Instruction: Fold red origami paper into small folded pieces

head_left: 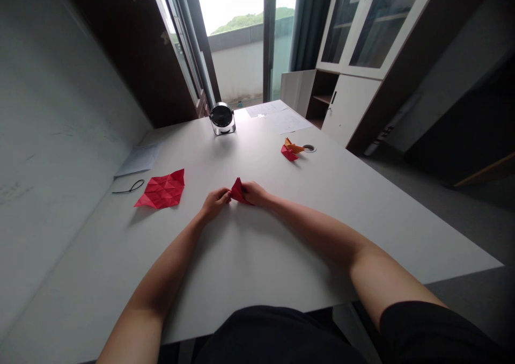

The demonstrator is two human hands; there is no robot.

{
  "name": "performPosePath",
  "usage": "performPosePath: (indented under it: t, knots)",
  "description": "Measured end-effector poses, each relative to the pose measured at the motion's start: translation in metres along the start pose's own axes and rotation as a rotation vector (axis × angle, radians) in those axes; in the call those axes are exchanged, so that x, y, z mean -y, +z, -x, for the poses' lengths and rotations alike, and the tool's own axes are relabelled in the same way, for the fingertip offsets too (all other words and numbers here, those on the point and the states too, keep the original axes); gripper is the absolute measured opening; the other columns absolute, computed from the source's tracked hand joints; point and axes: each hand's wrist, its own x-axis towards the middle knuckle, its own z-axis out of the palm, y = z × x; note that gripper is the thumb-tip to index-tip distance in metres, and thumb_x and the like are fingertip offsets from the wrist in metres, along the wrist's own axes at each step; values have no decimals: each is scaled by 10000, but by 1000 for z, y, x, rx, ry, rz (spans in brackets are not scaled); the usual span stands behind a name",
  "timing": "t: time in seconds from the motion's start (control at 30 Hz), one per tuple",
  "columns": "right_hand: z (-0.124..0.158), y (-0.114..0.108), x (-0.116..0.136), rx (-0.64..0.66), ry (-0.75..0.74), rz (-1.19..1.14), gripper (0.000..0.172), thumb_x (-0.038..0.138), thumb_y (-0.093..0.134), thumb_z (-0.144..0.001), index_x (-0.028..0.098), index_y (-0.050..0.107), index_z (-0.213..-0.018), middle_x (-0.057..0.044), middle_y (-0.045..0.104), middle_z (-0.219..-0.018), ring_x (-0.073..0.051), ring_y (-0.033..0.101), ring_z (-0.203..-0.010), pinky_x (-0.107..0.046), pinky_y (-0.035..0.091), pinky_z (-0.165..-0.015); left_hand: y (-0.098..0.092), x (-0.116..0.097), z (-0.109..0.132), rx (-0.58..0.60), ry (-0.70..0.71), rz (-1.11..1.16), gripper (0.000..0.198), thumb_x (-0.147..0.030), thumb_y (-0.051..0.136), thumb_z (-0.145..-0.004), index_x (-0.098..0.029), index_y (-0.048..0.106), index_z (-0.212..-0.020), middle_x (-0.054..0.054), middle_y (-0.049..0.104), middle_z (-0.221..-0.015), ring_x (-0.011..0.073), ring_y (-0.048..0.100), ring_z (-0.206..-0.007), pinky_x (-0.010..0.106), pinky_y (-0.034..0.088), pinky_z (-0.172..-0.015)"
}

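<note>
Between my hands, just above the white table [249, 251], is a red folded paper [237, 190] with a pointed top. My left hand [217, 200] pinches its left edge between thumb and fingers. On the other side, my right hand [255, 193] grips the paper, its fingertips partly hidden behind the folds. A creased red paper sheet [163, 189] lies unfolded to the left of my hands.
Toward the right back lie an orange folded paper [295, 147], a red folded paper piece [289, 153] and a roll of tape [309, 148]. A round black device on a metal stand [222, 117] stands at the back. A black cable tie [131, 188] and papers [139, 159] lie near the left wall.
</note>
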Motion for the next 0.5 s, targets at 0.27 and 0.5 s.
performPosePath:
  t: [0.27,0.5]
  knots:
    - [0,0,3,3,10,-12,256,285,554,-819,138,754,-880,-9,737,-813,-133,629,-741,-194,398,-664,-1,1,0,4,0,-2,358,-481,489,-925,-184,687,-888,15,675,-737,158,597,-707,251,452,-711]
    - [1,-1,4,-17,-18,-13,267,290,558,-823,126,758,-893,-14,734,-826,-134,630,-746,-193,393,-670,0,5,-1,-3,-1,9,348,-474,499,-918,-181,686,-897,17,669,-734,158,599,-705,252,461,-712]
